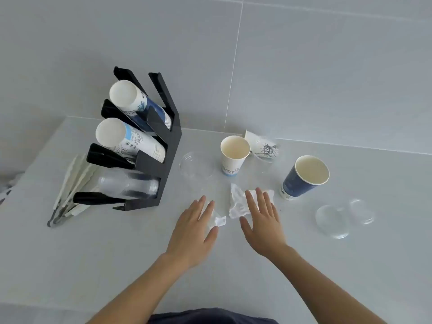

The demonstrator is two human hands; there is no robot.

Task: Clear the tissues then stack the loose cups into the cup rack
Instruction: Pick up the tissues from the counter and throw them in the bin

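Both hands are flat and spread over the tissues, nothing gripped yet. The left hand [195,226] is open, palm down, lying over a small crumpled tissue [218,222] that pokes out by its fingertips. The right hand [261,220] is open too, fingers resting on the edge of the bigger tissue [237,202], which sits between the two hands on the bench [93,265].

So the tissue part looks like it's only starting, and the cups haven't been dealt with at all. The loose ones: a white paper cup [232,156] standing behind the tissues, a dark blue cup [304,177] upright to the right, a tipped-over cup [264,147] near the wall, and clear plastic cups [196,164] just right of the black rack [163,146]. The rack already holds stacks on its tiers.

What I'd worry about:
- The clear cups are really hard to see, and one sits just ahead of the left hand. Sweeping the tissues together could knock it away.
- The blue cup is near the right hand's fingers. A wide grab would probably tip it.
- The clear lids [333,222] to the right could get dragged along too.
- The small tissue might slip out from under the palm if scooped up loosely.
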